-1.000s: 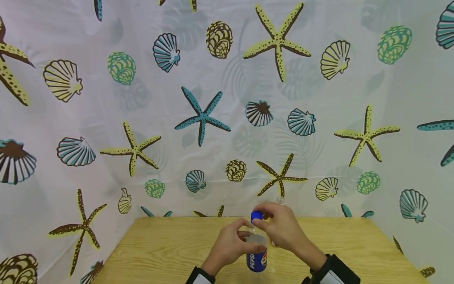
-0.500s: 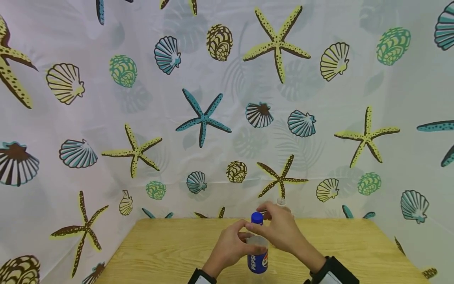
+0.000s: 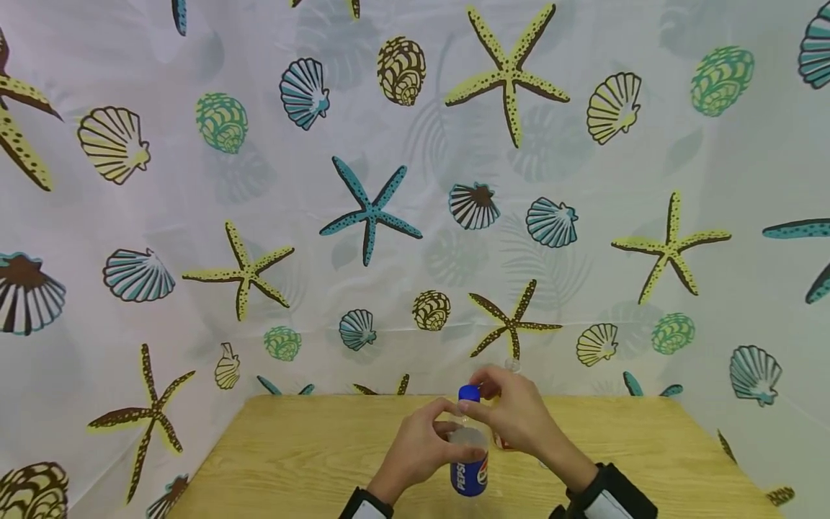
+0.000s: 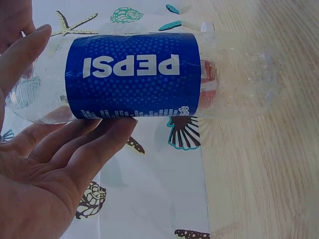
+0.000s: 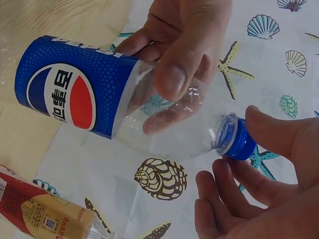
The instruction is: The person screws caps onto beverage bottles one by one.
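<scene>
There, my left hand (image 3: 420, 447) gripped the clear Pepsi bottle (image 3: 470, 461) around its upper body, fingers (image 4: 75, 144) and thumb curled round the plastic, and the bottle stood upright on the wooden counter (image 3: 292, 461) near its front edge. My right hand (image 3: 519, 418) sat at the top, its thumb and fingertips (image 5: 234, 174) pinching the blue cap (image 3: 469, 393) on the neck. Just behind my right hand stood a second bottle (image 5: 45, 211) with a red and tan label, in front of the seashell curtain (image 3: 369, 216).

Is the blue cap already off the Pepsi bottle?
No, the blue cap sits on the neck of the Pepsi bottle, pinched by the right hand.
</scene>
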Demonstrator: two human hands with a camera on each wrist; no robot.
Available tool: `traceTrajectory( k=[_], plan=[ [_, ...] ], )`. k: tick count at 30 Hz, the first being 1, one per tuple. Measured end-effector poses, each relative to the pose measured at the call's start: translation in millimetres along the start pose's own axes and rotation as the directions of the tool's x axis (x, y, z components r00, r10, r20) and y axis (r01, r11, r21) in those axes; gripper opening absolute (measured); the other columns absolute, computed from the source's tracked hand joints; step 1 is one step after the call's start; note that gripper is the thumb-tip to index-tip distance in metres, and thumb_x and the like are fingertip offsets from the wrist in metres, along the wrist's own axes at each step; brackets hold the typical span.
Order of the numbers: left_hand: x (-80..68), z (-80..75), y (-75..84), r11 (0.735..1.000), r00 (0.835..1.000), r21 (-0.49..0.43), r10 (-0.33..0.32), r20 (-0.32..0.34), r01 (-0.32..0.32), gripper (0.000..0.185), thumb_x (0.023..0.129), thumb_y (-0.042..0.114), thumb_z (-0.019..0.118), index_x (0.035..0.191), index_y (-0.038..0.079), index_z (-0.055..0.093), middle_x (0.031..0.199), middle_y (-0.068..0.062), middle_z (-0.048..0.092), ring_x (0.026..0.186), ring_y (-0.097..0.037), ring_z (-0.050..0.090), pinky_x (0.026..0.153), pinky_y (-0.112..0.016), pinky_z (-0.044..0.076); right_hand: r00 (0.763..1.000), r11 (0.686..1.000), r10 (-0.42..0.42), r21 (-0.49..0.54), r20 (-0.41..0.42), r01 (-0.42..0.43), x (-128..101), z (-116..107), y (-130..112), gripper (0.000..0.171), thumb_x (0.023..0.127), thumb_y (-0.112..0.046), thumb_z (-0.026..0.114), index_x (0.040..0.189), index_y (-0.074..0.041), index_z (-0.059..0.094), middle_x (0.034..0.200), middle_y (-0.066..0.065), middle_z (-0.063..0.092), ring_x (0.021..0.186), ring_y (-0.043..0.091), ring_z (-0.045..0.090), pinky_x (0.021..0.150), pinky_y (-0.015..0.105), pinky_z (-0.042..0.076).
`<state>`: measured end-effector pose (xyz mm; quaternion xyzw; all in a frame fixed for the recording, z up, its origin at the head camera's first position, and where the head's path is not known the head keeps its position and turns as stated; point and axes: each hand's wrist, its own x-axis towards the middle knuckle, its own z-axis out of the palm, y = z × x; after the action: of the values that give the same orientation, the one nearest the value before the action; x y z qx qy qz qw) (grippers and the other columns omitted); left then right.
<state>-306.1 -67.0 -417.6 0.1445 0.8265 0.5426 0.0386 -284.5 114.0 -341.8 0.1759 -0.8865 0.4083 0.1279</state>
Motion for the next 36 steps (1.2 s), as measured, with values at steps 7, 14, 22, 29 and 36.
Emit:
traceTrajectory(
  k=[7, 14, 22, 29, 36],
  plan=[
    [0.1, 0.9, -1.5, 1.0, 1.0, -0.027, 0.007, 0.01, -0.007, 0.055, 0.071, 0.037, 0.093, 0.117, 0.023, 0.065, 0.12, -0.009, 0.073, 0.106, -0.036, 0.073, 0.08, -0.055, 0.06, 0.999, 0.999, 0.052, -0.001, 0.017, -0.052, -1, 2, 0, 0.046, 0.081, -0.041, 0.085, 0.112, -0.012, 0.067, 0.104, 0.001, 0.07, 0.1, 0.022, 0.066, 0.084, 0.042, 0.057],
    [2.5, 1.2, -2.4, 1.0, 1.0, -0.004, -0.001, 0.0, 0.001, 0.055, 0.07, 0.038, 0.094, 0.113, 0.02, 0.065, 0.116, -0.011, 0.074, 0.104, -0.036, 0.073, 0.078, -0.056, 0.06, 0.992, 0.995, -0.088, 0.064, 0.093, 0.082, -3, -6, -1, 0.035, 0.094, -0.005, 0.067, 0.129, -0.009, 0.067, 0.124, 0.011, 0.07, 0.105, 0.029, 0.067, 0.086, 0.049, 0.057],
    [2.4, -0.8, -0.1, 1.0, 1.0, 0.002, 0.001, 0.006, -0.001, 0.055, 0.071, 0.041, 0.093, 0.113, 0.02, 0.065, 0.112, -0.009, 0.076, 0.101, -0.032, 0.074, 0.08, -0.055, 0.06, 1.0, 1.0, -0.016, -0.002, -0.024, 0.016, 1, 2, -1, 0.017, 0.087, -0.015, 0.08, 0.101, -0.013, 0.071, 0.091, -0.004, 0.07, 0.091, 0.015, 0.065, 0.077, 0.036, 0.054],
    [1.6, -1.3, -0.5, 1.0, 1.0, -0.009, -0.003, 0.012, 0.004, 0.059, 0.07, 0.044, 0.093, 0.118, 0.025, 0.065, 0.12, -0.008, 0.073, 0.107, -0.034, 0.073, 0.082, -0.055, 0.06, 0.998, 0.998, 0.051, -0.034, -0.022, -0.052, 1, 5, 1, 0.048, 0.082, -0.043, 0.084, 0.115, -0.012, 0.068, 0.104, 0.001, 0.071, 0.099, 0.021, 0.066, 0.077, 0.039, 0.058],
    [1.0, -1.5, 0.2, 1.0, 1.0, 0.001, 0.011, 0.008, -0.011, 0.056, 0.07, 0.04, 0.093, 0.114, 0.02, 0.065, 0.118, -0.011, 0.073, 0.106, -0.036, 0.073, 0.08, -0.056, 0.06, 0.997, 0.998, -0.066, -0.009, 0.045, 0.067, -2, 0, 1, 0.041, 0.095, -0.018, 0.072, 0.135, -0.012, 0.063, 0.121, 0.007, 0.071, 0.109, 0.03, 0.066, 0.092, 0.054, 0.054]
  ],
)
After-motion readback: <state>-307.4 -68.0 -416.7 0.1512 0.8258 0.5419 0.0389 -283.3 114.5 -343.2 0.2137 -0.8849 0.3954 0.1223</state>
